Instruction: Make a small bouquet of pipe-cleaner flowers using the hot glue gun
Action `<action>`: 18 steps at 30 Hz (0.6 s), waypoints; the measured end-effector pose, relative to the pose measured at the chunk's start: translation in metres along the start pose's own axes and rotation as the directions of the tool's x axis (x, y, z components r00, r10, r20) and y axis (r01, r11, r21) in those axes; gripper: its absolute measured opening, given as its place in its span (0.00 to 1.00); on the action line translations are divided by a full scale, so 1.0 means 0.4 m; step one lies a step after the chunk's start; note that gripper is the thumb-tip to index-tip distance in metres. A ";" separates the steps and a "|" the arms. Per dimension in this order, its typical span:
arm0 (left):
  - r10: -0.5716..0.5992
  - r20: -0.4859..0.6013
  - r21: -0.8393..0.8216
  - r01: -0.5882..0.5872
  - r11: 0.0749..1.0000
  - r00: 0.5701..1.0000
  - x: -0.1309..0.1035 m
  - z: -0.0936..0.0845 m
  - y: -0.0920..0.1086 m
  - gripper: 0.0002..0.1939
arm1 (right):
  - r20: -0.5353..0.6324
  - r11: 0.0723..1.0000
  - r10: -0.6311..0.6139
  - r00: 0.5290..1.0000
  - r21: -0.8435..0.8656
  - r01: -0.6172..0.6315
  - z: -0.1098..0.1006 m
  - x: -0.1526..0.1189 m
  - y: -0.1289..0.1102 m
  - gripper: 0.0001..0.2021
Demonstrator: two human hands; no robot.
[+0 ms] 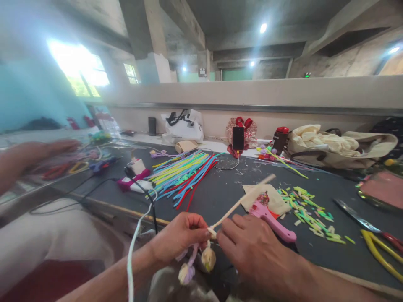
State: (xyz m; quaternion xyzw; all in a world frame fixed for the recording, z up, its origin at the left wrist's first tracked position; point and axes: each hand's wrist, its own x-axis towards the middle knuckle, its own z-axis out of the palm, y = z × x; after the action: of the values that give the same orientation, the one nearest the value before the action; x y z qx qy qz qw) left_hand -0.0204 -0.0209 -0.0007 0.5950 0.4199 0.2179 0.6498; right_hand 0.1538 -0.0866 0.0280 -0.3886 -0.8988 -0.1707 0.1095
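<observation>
Your left hand [176,239] and right hand [252,247] are pinched closed on the cream cord [239,204]; 2 pom-poms [208,260] dangling, long end's loose.

Both hands [220,241] pinching cream cord [231,209]

We saw fuzzy, matt multicoloured stems [184,172] on a smooth dark matt tabletop [217,188], a smooth pink plastic-looking glue gun [273,222] (slightly glossy), shiny metal scissor blades [355,214], and a soft, wrinkled cream cloth bag [330,142].
</observation>
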 end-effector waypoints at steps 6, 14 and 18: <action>-0.015 0.045 -0.253 0.026 0.967 0.999 -0.017 -0.001 -0.011 0.09 | -0.124 0.955 0.186 0.975 0.257 -0.149 0.069 -0.042 -0.006 0.04; -0.051 0.158 -0.423 0.114 0.899 0.986 -0.023 0.013 -0.029 0.07 | 0.195 0.510 0.277 0.941 0.800 -0.316 0.082 -0.016 0.035 0.08; -0.086 0.241 -0.376 0.175 0.910 0.967 -0.028 0.019 -0.018 0.02 | 0.235 0.328 0.282 0.930 0.888 -0.323 0.092 0.009 0.049 0.09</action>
State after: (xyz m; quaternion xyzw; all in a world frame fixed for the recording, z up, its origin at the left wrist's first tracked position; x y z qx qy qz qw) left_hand -0.0221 -0.0356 -0.0047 0.4429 0.3323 0.1869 0.8115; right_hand 0.1635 -0.0574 -0.0001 -0.4265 -0.7558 0.3822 0.3173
